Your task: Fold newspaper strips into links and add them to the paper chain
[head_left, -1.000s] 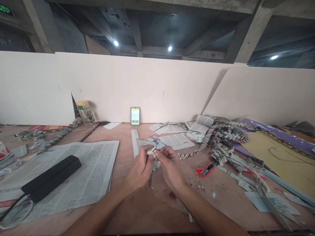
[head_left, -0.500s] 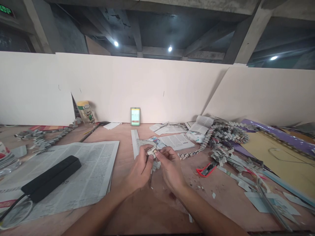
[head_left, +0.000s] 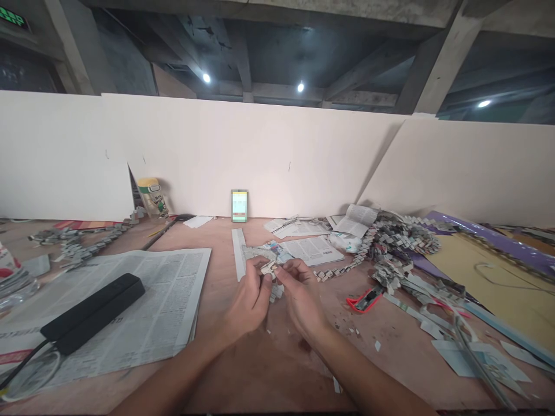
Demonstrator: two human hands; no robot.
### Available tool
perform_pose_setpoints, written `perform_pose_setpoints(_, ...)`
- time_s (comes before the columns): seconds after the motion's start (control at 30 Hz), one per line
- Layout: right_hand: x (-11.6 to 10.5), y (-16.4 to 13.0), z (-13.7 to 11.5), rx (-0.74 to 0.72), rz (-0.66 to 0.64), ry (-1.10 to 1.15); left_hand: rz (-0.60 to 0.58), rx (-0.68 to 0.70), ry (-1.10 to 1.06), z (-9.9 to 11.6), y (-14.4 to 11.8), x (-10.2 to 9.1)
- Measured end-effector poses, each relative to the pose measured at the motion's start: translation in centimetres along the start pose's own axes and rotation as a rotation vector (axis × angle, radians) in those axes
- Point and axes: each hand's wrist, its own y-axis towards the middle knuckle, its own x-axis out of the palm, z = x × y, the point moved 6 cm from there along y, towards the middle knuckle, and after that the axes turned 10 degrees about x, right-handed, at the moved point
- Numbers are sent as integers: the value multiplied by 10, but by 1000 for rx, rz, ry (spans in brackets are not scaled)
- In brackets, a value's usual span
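**Newsprint link pinched between both hands, centre of frame**

Newsprint, folded into a small link (head_left: 269, 268), sits at the centre of the frame, held just above the table (head_left: 260, 370). The left hand (head_left: 248, 300) closes thumb and forefinger on the link's left end; the right hand (head_left: 299, 292) closes on its right end. Each grip is narrow and shut on the paper, fingertips nearly meeting over it. The link's long axis runs roughly left to right across the frame, tilted slightly upward to the right. A short woven paper chain (head_left: 276, 292) hangs below the link, between the two hands; its lower end appears to touch the table.

Neither hand is clearly nearer: the link lies directly between them, at the fingertips of both. Both forearms enter from the lower edge of the frame and converge, palms turned inward, wrists raised off the table.

Surroundings: an open newspaper (head_left: 143, 300) at left carrying a black bar-shaped device (head_left: 93, 312); a red utility knife (head_left: 363, 299) right of the hands; a heap of woven paper chains (head_left: 399, 242) at right centre; a phone (head_left: 239, 205) propped against the white partition.
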Motion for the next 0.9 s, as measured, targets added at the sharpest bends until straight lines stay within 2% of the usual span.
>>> perform_pose_setpoints(0.13, -1, 0, 1, 10, 22, -19, -6, 3, 21, -2, -1, 1)
perform_pose_setpoints(0.37, -2, 3, 2, 30, -11, -33, -51, 7, 21, -2, 0, 2)
perform_pose_setpoints(0.47, -1, 2, -6, -24, -24, -156, -48, -63, -62, -1, 4, 1)
perform_pose_setpoints(0.57, 5, -3, -20, -135, -47, -393, 14, -126, -242, 0, 10, -1)
perform_pose_setpoints(0.7, 15, -9, -25, -135, -179, -586, 55, -226, -431, 0, 16, -5)
perform_pose_setpoints(0.9, 16, -13, -29, -127, -333, -590, 60, -290, -518, -4, 20, -10)
